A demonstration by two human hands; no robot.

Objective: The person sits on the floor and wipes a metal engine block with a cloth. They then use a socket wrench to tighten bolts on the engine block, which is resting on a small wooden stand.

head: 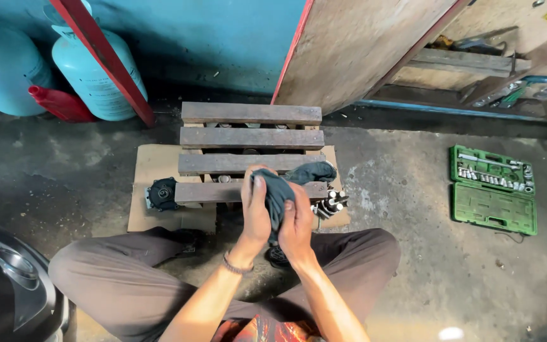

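Stained concrete floor (413, 190), slatted wooden pallet (248, 136); hands (276, 218) seemingly wringing dark cloth (280, 190)

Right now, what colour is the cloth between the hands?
Dark grey-blue cloth, plain with no pattern, pressed between left hand and right hand; head view.

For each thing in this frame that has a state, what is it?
Dark grey cloth: bunched, gripped by both hands.
Left hand: closed on cloth.
Right hand: closed on cloth.
Green plastic socket case: open, flat on floor.
Slatted wooden pallet: lying on cardboard.
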